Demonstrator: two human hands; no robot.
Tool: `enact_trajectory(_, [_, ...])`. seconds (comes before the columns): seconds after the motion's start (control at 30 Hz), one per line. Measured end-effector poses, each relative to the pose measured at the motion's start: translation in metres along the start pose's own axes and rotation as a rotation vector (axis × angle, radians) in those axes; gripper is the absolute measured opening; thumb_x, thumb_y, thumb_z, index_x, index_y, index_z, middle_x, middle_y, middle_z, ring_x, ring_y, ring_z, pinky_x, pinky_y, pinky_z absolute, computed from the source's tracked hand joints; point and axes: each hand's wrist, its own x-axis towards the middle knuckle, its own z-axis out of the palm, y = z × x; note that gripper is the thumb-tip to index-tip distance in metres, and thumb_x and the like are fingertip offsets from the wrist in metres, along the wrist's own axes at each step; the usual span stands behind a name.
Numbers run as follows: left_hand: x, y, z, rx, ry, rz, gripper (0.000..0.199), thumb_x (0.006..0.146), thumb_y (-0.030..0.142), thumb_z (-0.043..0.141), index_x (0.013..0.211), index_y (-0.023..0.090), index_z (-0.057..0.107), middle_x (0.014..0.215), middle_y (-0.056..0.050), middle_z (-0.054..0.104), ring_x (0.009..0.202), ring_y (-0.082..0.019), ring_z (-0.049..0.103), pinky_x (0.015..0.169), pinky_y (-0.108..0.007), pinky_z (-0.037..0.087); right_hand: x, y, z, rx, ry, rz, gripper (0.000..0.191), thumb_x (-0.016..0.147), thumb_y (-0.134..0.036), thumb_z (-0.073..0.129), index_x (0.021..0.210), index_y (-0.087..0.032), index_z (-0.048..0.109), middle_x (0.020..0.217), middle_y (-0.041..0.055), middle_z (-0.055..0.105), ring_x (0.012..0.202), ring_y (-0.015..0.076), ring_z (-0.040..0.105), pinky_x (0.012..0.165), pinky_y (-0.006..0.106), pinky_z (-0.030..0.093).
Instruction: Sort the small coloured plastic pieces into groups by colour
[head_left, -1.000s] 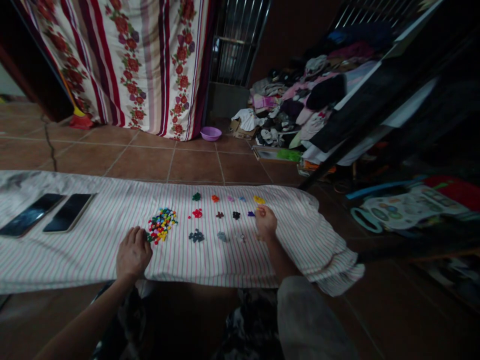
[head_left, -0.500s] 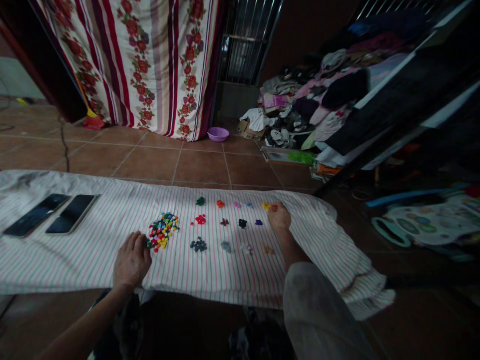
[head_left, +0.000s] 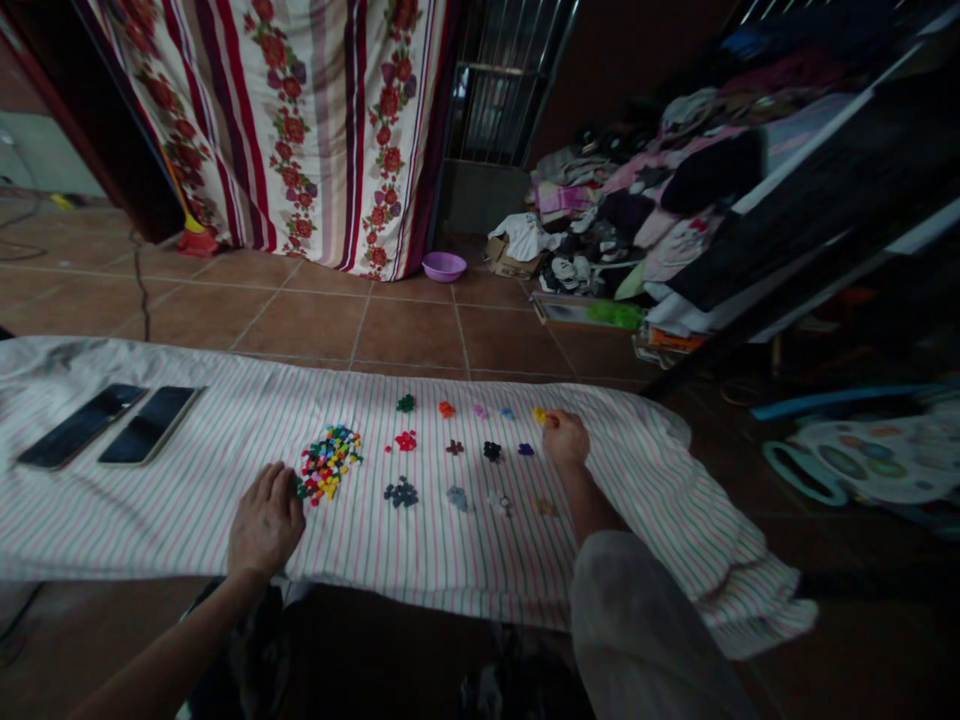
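My left hand (head_left: 265, 518) rests on the striped cloth with its fingers lying against the near left edge of a mixed pile of small coloured pieces (head_left: 330, 462). My right hand (head_left: 568, 438) is at the far right of the sorted heaps, fingertips pinched together at the small yellow heap (head_left: 539, 414). The piece between those fingertips is mostly hidden. Other heaps stand in rows: green (head_left: 406, 403), orange (head_left: 446, 409), pink (head_left: 480, 411), blue (head_left: 507, 413), red (head_left: 406, 440), brown (head_left: 454, 448), black (head_left: 491, 451), purple (head_left: 526, 449), dark grey (head_left: 401, 492), light grey (head_left: 457, 497), white (head_left: 500, 504) and tan (head_left: 545, 507).
Two phones, one outer (head_left: 82, 427) and one inner (head_left: 150, 426), lie on the cloth (head_left: 225, 420) at left. Beyond it, a purple basin (head_left: 444, 266) sits on the tiled floor near a floral curtain (head_left: 322, 130). Clothes (head_left: 637, 190) are heaped at the back right.
The view has shifted slightly, so the scene sits a little to the right. Both hands keep nearly the same places beside the mixed pile and the yellow heap.
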Motion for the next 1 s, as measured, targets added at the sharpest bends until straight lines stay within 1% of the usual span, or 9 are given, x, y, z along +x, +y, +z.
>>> enact_trajectory(0.17, [0.001,0.001,-0.001,-0.045,-0.019,-0.033,0.039,0.087,0.023,0.041,0.121,0.013,0.057,0.128,-0.019,0.061,0.130,-0.032,0.051,0.107,-0.050,0.044,-0.008,0.005,-0.001,0.140,0.118,-0.072,0.034,0.077,-0.020,0.044,0.090,-0.014,0.075,0.090,0.0129,0.067,0.081,0.0234,0.058,0.078,0.036,0.046])
enact_trajectory(0.3, [0.002,0.004,-0.004,-0.062,-0.049,-0.067,0.039,0.087,0.024,0.041,0.120,0.011,0.058,0.130,-0.020,0.060,0.129,-0.033,0.051,0.107,-0.051,0.043,-0.020,-0.004,-0.005,0.235,0.162,-0.122,0.030,0.076,-0.023,0.045,0.085,-0.015,0.073,0.089,0.0128,0.068,0.083,0.0240,0.060,0.080,0.037,0.048])
enact_trajectory(0.4, [0.004,0.006,-0.006,-0.055,-0.066,-0.076,0.039,0.088,0.023,0.041,0.120,0.011,0.059,0.131,-0.020,0.060,0.130,-0.032,0.050,0.107,-0.050,0.043,-0.034,-0.023,-0.010,0.317,0.185,-0.179,0.028,0.077,-0.025,0.045,0.084,-0.017,0.071,0.090,0.0125,0.069,0.085,0.0236,0.062,0.080,0.037,0.050])
enact_trajectory(0.53, [0.003,0.008,-0.007,-0.055,-0.063,-0.083,0.038,0.089,0.022,0.040,0.120,0.011,0.059,0.132,-0.020,0.059,0.131,-0.032,0.049,0.109,-0.049,0.042,-0.072,-0.068,-0.022,0.457,0.165,-0.288,0.028,0.082,-0.030,0.046,0.087,-0.018,0.071,0.084,0.0103,0.068,0.076,0.0209,0.061,0.075,0.034,0.052])
enact_trajectory(0.63, [0.003,0.009,-0.007,-0.063,-0.062,-0.091,0.037,0.089,0.021,0.040,0.119,0.010,0.059,0.132,-0.020,0.059,0.132,-0.032,0.049,0.108,-0.049,0.042,-0.116,-0.111,-0.028,0.584,0.074,-0.353,0.030,0.088,-0.033,0.047,0.095,-0.017,0.072,0.083,0.0083,0.067,0.069,0.0173,0.060,0.068,0.030,0.052])
enact_trajectory(0.7, [0.003,0.010,-0.007,-0.080,-0.063,-0.105,0.037,0.089,0.021,0.040,0.119,0.011,0.059,0.133,-0.020,0.059,0.132,-0.032,0.048,0.107,-0.049,0.042,-0.150,-0.141,-0.029,0.661,-0.042,-0.388,0.029,0.091,-0.032,0.046,0.098,-0.018,0.072,0.085,0.0077,0.068,0.069,0.0160,0.061,0.066,0.028,0.052])
enact_trajectory(0.8, [0.004,0.011,-0.008,-0.106,-0.071,-0.114,0.037,0.088,0.020,0.040,0.118,0.011,0.059,0.133,-0.020,0.058,0.133,-0.032,0.048,0.107,-0.049,0.043,-0.197,-0.183,-0.028,0.739,-0.229,-0.449,0.027,0.091,-0.027,0.048,0.101,-0.020,0.071,0.090,0.0064,0.068,0.074,0.0156,0.064,0.068,0.026,0.052])
enact_trajectory(0.9, [0.005,0.013,-0.011,-0.111,-0.070,-0.117,0.037,0.088,0.020,0.040,0.117,0.010,0.059,0.132,-0.021,0.059,0.132,-0.032,0.048,0.107,-0.049,0.043,-0.229,-0.217,-0.023,0.740,-0.375,-0.451,0.022,0.090,-0.023,0.052,0.100,-0.023,0.071,0.090,0.0035,0.069,0.078,0.0159,0.065,0.074,0.027,0.053])
enact_trajectory(1.0, [0.006,0.014,-0.012,-0.116,-0.058,-0.120,0.037,0.088,0.020,0.040,0.118,0.011,0.059,0.131,-0.020,0.059,0.132,-0.032,0.048,0.106,-0.049,0.043,-0.247,-0.243,-0.013,0.653,-0.456,-0.425,0.018,0.087,-0.021,0.060,0.101,-0.024,0.070,0.090,0.0023,0.069,0.085,0.0177,0.065,0.080,0.029,0.051])
